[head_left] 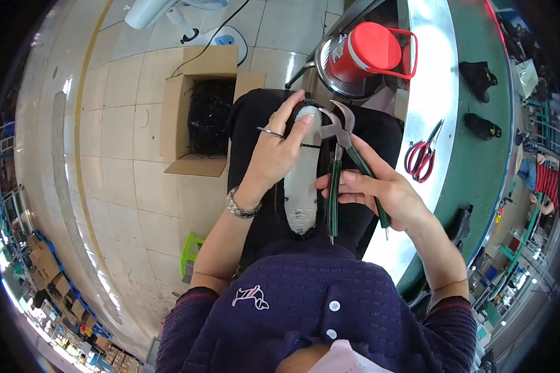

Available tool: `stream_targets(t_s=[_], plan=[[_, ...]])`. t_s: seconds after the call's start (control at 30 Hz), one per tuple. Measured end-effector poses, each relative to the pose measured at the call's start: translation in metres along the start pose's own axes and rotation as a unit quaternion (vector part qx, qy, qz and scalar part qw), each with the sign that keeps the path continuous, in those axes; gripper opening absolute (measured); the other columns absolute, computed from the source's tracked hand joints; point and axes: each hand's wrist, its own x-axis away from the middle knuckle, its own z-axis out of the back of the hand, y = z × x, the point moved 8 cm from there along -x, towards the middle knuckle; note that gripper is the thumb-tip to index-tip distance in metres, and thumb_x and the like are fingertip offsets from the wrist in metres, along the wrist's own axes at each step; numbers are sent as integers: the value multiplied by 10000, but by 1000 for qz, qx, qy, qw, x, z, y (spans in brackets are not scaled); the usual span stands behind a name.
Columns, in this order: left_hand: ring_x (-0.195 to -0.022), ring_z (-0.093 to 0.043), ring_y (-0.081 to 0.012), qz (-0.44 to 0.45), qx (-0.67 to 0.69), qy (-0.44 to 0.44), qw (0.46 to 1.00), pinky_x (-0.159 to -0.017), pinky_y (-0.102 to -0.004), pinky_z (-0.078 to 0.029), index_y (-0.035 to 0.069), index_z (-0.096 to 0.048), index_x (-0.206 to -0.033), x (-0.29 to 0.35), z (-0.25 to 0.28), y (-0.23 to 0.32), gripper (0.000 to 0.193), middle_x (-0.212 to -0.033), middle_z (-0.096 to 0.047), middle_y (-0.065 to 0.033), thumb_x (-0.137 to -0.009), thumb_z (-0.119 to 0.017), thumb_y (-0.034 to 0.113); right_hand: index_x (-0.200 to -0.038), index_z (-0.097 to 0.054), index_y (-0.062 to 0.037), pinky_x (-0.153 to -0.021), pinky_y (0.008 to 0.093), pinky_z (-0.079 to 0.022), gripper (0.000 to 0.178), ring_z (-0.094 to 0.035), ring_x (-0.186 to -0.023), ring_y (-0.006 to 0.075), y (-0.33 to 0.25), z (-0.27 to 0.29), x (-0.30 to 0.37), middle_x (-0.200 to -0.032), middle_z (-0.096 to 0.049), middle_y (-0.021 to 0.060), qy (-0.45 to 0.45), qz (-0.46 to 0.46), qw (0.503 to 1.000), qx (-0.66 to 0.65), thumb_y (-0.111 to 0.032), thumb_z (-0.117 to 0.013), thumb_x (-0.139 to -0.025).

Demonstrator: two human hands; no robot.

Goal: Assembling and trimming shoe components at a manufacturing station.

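A shoe lies bottom up across my lap, its long white sole board point(302, 180) ringed by black upper material. My left hand point(278, 152) grips the toe end, with the thumb pressed on the white board and the fingers round the far side. A thin dark metal loop point(270, 132) sits at one of its fingers; the rest of that item is hidden. In my right hand point(386, 189) is a pair of pincers point(337, 132) with green handles, which stand apart. The pincers' curved jaws are beside the toe edge; whether they pinch the material I cannot tell.
On the metal bench to my right lie red-handled scissors point(422, 155). A red lidded jug point(373, 50) stands on a round metal stool point(326, 59). Black shoes point(478, 81) rest on the green belt point(473, 155). An open carton point(174, 121) holding black scraps is left of my knees.
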Motion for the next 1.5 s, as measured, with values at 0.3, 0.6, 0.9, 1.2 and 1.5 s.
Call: stream_targets(t_s=[0.3,0.6,0.9,1.2,1.5], plan=[[-909,-601,-186,7,63,17,998,-834,-283,-451,28,-584,-1244,-1,6,-1,360,-1059,-645,-146,-923,-577,190,-1512,-153,-117,-678,298,-540,602,-562,-695,139,-8,-6,-12,-806,-537,50,67,-42,986,145,-117,-465,-996],[-872,-572,-73,21,161,-10,987,-796,-225,-451,29,-578,-1278,2,4,-7,366,-1025,-662,-42,-932,-585,146,-1472,-238,-55,-595,316,-499,576,-613,-589,184,-15,2,-1,-709,-608,95,122,108,897,411,-68,-509,-964],[-767,-510,-21,76,229,33,970,-673,-178,-415,5,-629,-1211,-5,-1,-11,309,-937,-634,25,-919,-613,106,-1443,-297,-85,-601,444,-491,581,-635,-641,402,-51,3,6,-720,-633,227,98,91,788,601,-58,-547,-919],[-1017,-567,-67,15,161,-82,983,-897,-220,-438,-1,-567,-1281,-11,6,0,384,-1200,-634,-54,-914,-602,105,-1483,-258,-160,-606,458,-515,676,-644,-650,385,-51,-13,-13,-736,-647,207,197,210,683,671,-97,-579,-892],[-1027,-564,-79,10,174,-97,980,-906,-230,-442,6,-558,-1294,-16,5,0,384,-1194,-625,-51,-916,-591,63,-1472,-296,-178,-528,448,-508,642,-634,-575,330,-48,-6,-14,-682,-634,154,238,242,662,668,-147,-590,-902]])
